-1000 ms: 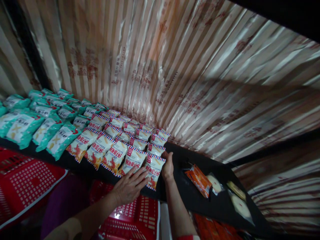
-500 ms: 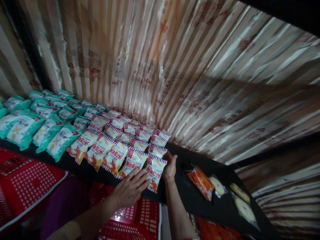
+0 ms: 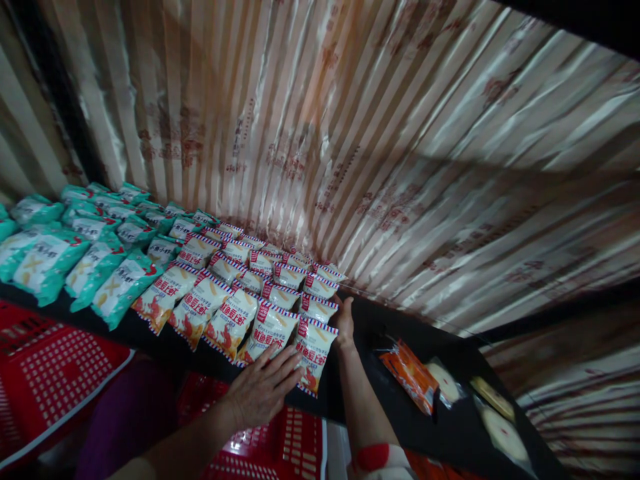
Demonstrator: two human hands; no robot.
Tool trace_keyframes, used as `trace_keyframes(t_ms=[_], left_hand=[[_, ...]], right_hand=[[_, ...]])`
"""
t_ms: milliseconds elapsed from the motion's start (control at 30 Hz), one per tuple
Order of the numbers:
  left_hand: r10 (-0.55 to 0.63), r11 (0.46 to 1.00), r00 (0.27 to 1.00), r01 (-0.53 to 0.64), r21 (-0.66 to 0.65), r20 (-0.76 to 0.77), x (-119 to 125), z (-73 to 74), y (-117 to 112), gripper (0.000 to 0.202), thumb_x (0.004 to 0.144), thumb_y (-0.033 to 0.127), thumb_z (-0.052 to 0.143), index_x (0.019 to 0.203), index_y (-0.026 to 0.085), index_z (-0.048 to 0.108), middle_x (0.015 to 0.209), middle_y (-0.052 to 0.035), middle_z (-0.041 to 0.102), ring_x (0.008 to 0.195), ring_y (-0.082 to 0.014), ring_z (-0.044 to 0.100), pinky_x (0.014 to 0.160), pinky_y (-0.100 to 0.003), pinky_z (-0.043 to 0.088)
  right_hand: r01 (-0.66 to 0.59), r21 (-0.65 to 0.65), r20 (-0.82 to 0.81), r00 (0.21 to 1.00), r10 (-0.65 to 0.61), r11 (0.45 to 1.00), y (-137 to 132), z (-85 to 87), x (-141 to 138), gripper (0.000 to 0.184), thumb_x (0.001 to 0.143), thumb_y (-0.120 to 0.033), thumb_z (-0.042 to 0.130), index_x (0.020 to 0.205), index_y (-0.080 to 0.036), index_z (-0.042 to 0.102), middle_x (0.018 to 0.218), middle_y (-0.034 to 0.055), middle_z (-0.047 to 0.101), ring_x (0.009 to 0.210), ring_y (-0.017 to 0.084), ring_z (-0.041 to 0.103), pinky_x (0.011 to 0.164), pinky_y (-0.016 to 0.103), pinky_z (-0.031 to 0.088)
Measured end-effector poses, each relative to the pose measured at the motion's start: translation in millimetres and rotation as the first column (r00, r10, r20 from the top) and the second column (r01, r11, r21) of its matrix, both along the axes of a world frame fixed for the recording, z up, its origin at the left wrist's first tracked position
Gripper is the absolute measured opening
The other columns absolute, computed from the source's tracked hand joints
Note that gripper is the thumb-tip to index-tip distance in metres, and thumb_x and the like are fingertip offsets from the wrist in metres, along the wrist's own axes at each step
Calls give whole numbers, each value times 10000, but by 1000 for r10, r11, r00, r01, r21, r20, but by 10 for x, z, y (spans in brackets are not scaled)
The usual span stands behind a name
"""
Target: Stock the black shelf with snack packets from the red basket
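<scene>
Rows of white snack bags with striped top edges and red print stand on a black shelf. My left hand lies with its fingers stretched across the lower front of the bags at the right end of the front row. Against the right side of these rows rests my right hand, its fingers partly hidden behind the end snack bag. Neither hand lifts a bag. To the left, teal snack bags fill the shelf in similar rows.
Right of my right arm lie an orange packet and round pale items in clear wrap. Red plastic baskets stand below the shelf's front edge. Pleated, printed sheeting hangs behind.
Both hands keep nearly the same places against the bags. The view has shifted slightly, and a red and pale sleeve cuff now shows on my right arm.
</scene>
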State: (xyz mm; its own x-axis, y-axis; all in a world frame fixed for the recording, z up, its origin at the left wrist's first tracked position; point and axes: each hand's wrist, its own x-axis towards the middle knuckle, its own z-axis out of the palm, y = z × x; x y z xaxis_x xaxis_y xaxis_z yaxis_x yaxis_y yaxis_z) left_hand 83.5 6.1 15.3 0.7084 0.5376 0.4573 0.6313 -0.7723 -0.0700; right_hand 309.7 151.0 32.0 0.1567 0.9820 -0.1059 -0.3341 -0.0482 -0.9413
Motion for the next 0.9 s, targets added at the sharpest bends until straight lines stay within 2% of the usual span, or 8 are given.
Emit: trace_keyframes(t_ms=[133, 300, 367, 433, 500, 567, 700, 900], left_hand=[[-3, 1000, 1000, 3, -20, -6, 0, -2, 3, 499, 919, 318, 379, 1394, 186, 297, 1508, -60, 220, 1393, -239, 109, 1115, -422, 64], [-6, 999, 1000, 6, -46, -1, 4, -9, 5, 500, 925, 322, 366, 1399, 186, 288, 1509, -56, 219, 1396, -238, 88, 1117, -428, 65], [-7, 998, 1000, 6, -57, -7, 6, -9, 4, 496, 926, 319, 362, 1399, 189, 287, 1512, -49, 211, 1398, -235, 76, 1120, -428, 51], [-7, 998, 1000, 7, -60, -10, 5, -5, 2, 490, 928, 316, 357, 1397, 189, 292, 1513, -46, 211, 1399, -234, 76, 1122, -433, 33], [-6, 998, 1000, 5, -59, -12, 6, 1, -1, 487, 928, 312, 358, 1395, 189, 298, 1512, -46, 214, 1398, -231, 84, 1124, -431, 22], [-4, 999, 1000, 4, -50, -11, 11, 6, -5, 494, 924, 316, 369, 1396, 189, 298, 1513, -42, 215, 1398, -225, 88, 1128, -423, 16], [33, 999, 999, -33, -36, -10, 29, 4, -14, 525, 902, 316, 416, 1401, 201, 296, 1517, -26, 204, 1397, -218, 93, 1134, -409, 18], [36, 999, 999, -37, -12, -10, 31, -1, -8, 517, 907, 326, 401, 1400, 200, 304, 1520, -34, 189, 1398, -215, 94, 1134, -409, -28]], right_hand=[[85, 14, 28, 996, -85, 996, 2, -9, -2, 705, 696, -780, 382, 1033, -205, 611, 899, 41, 705, 955, 260, 632, 804, 374, 481], [50, 19, 8, 999, -50, 999, 25, -49, 7, 669, 720, -751, 390, 1046, -207, 604, 959, 51, 699, 978, 261, 627, 815, 385, 482], [168, 32, 34, 985, -169, 985, 79, -83, 72, 662, 733, -735, 370, 1027, -193, 610, 1016, 62, 685, 1039, 259, 600, 864, 388, 465], [351, 50, 74, 932, -354, 935, 169, -119, 167, 636, 764, -695, 336, 1027, -184, 609, 1116, 68, 649, 1123, 242, 551, 935, 380, 427], [455, 56, 120, 880, -459, 889, 284, -148, 258, 596, 797, -642, 311, 1050, -186, 600, 1204, 71, 602, 1182, 226, 507, 977, 378, 398], [467, 28, 157, 871, -466, 884, 409, -162, 319, 540, 810, -592, 324, 1068, -200, 591, 1225, 70, 587, 1191, 222, 501, 976, 389, 404], [415, -7, 194, 893, -406, 910, 635, -149, 372, 434, 786, -519, 425, 1066, -230, 586, 1142, 47, 633, 1116, 213, 556, 916, 379, 457], [396, 43, 300, 870, -390, 917, 940, -174, 468, 561, 654, -438, 635, 1160, -220, 531, 1049, 39, 658, 939, 207, 617, 786, 319, 504]])
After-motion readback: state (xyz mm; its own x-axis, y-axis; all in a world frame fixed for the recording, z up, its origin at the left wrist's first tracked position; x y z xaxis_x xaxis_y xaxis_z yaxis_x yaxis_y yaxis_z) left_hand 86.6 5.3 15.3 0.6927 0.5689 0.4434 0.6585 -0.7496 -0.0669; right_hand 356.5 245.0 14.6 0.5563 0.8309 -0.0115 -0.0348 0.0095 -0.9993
